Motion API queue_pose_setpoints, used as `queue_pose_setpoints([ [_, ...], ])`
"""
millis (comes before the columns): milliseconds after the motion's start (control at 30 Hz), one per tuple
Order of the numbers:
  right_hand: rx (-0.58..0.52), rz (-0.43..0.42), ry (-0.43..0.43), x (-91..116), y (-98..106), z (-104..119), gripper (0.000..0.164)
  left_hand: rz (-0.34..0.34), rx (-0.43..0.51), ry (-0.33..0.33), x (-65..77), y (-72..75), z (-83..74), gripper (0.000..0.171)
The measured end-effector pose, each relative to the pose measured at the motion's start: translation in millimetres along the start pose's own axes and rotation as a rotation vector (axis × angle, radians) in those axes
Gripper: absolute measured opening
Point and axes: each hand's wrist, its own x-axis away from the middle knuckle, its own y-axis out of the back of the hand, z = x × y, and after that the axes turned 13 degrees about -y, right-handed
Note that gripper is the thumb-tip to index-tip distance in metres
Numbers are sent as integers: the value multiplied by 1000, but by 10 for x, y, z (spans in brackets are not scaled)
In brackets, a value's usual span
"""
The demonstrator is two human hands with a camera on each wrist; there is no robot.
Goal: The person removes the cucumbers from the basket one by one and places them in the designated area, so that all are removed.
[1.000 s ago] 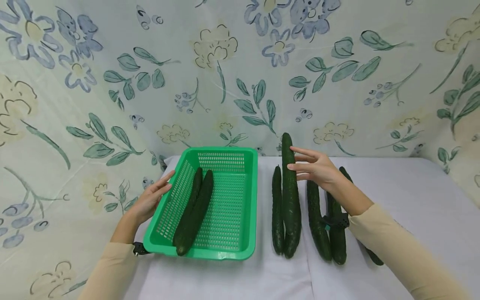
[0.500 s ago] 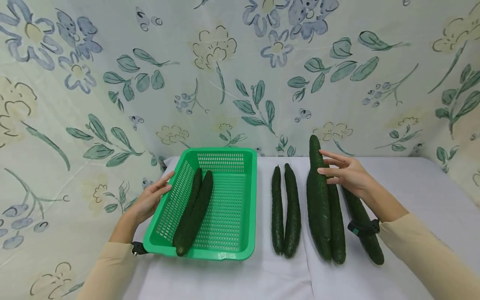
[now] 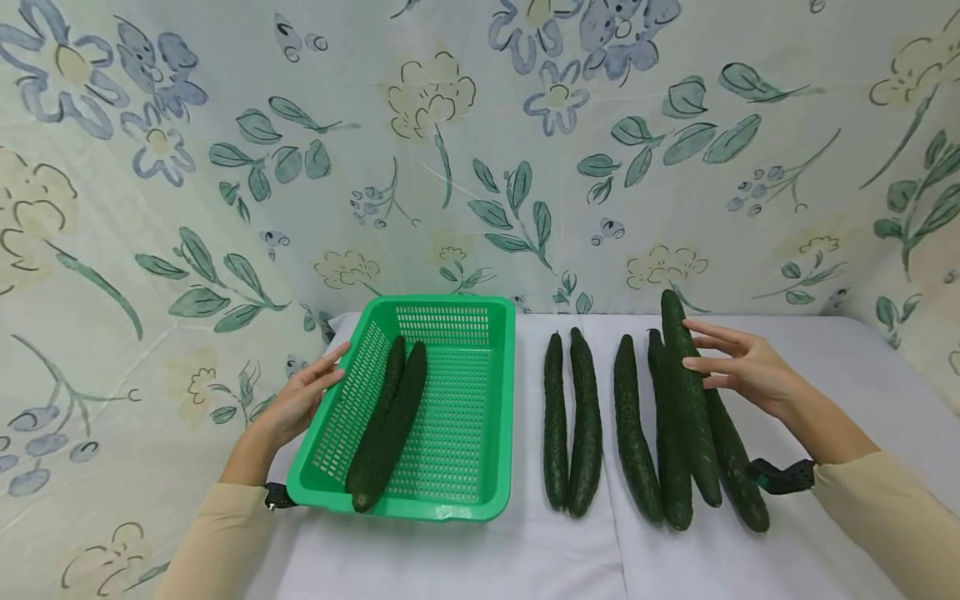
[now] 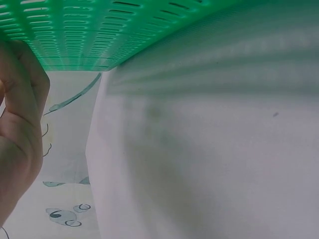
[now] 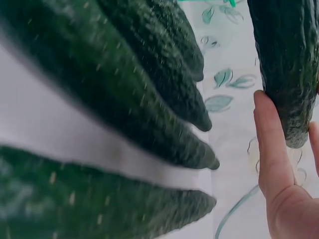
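Observation:
My right hand (image 3: 738, 367) pinches the upper part of a long dark green cucumber (image 3: 690, 408) between thumb and fingers. This cucumber is held upright and slightly tilted, overlapping two others behind it; in the right wrist view the held cucumber (image 5: 289, 64) stands apart from those lying below. My left hand (image 3: 300, 396) touches the left rim of the green plastic basket (image 3: 501, 417) with extended fingers; the left wrist view shows it beside the slotted wall. Inside the basket, two cucumbers (image 3: 397, 433) lie side by side along the left, one end resting over the front rim.
Several cucumbers lie lengthwise on the white-covered table (image 3: 555, 558) right of the basket: a pair near it (image 3: 553, 425), and others farther right (image 3: 636, 433), including the rightmost cucumber (image 3: 742, 483). A floral cloth (image 3: 450, 167) hangs behind the table.
My right hand has carried the held cucumber rightward, from above the pair beside the basket to above the rightmost cucumbers, and slightly lower. The left hand and basket have stayed put.

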Motion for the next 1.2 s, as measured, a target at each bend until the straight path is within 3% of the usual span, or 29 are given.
queue_pose_setpoints([
  [667, -45, -36, 29, 146, 490, -348, 65, -10, 10, 9, -13, 0, 22, 58],
  [833, -13, -46, 21, 173, 588, -428, 63, 3, 32, 1, -4, -5, 45, 58],
  [1067, 103, -68, 11, 196, 688, -512, 66, 13, -27, -35, 1, 15, 64, 57],
  [1200, 165, -79, 11, 220, 742, -563, 66, 18, -5, -34, -14, 25, 64, 58],
])
